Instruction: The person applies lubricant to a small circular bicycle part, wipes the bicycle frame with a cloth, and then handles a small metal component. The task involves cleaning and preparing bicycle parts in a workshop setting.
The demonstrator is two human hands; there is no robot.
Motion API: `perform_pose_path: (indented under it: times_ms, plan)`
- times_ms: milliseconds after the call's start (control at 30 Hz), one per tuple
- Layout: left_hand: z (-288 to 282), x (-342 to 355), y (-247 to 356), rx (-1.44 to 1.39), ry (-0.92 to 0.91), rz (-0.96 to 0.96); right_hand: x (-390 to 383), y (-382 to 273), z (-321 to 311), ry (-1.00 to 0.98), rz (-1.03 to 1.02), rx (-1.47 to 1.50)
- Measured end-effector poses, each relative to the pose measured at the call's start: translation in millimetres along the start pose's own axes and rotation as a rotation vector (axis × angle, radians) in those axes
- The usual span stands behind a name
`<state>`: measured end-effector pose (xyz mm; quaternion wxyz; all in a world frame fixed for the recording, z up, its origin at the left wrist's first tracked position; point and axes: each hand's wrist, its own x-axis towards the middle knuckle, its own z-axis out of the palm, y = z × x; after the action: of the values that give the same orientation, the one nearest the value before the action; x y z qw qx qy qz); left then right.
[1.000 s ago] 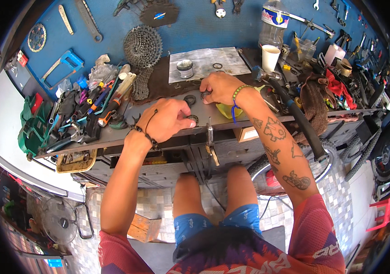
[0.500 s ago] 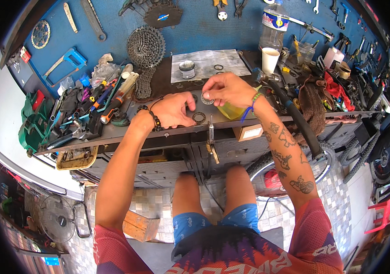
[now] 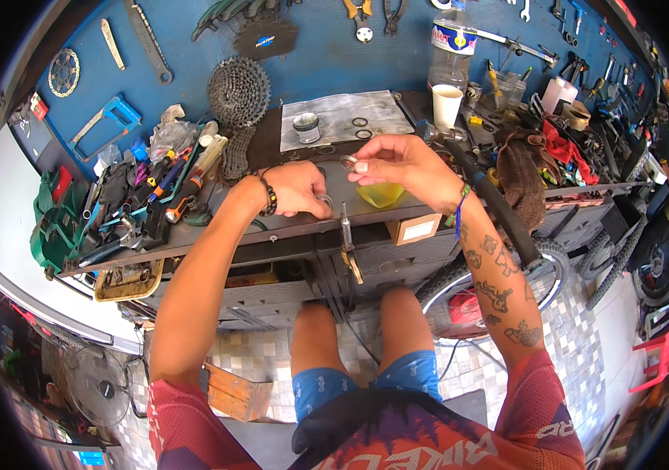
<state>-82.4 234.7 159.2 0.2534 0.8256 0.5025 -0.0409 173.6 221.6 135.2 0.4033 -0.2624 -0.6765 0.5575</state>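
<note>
The right hand (image 3: 401, 164) pinches a small metal ring (image 3: 348, 162) above the counter (image 3: 193, 227); the left hand (image 3: 299, 190) presses another ring (image 3: 325, 200) near its front edge.

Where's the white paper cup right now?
In the head view the white paper cup stands at the back of the workbench, right of centre, just below the clear plastic bottle and right of the grey sheet with rings on it.

- A bicycle repair workshop.
- Blue tool wall (image 3: 334, 55) hung with wrenches and pliers.
- Gear cassette (image 3: 238, 81) and chain on the cluttered surface (image 3: 193, 231).
- Bicycle wheel (image 3: 554, 266) below.
</note>
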Motion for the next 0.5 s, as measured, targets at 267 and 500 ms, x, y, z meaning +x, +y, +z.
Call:
perform_pose_path:
  times_ms: [267, 500]
  plan:
    - [29, -44, -4, -1.046, 0.319, 0.231, -31, -16, 53, 0.332, -0.466, -0.59]
    - [64, -70, 19, -1.436, 0.351, 0.527, -37, -17, 76, 0.353, -0.723, -0.741]
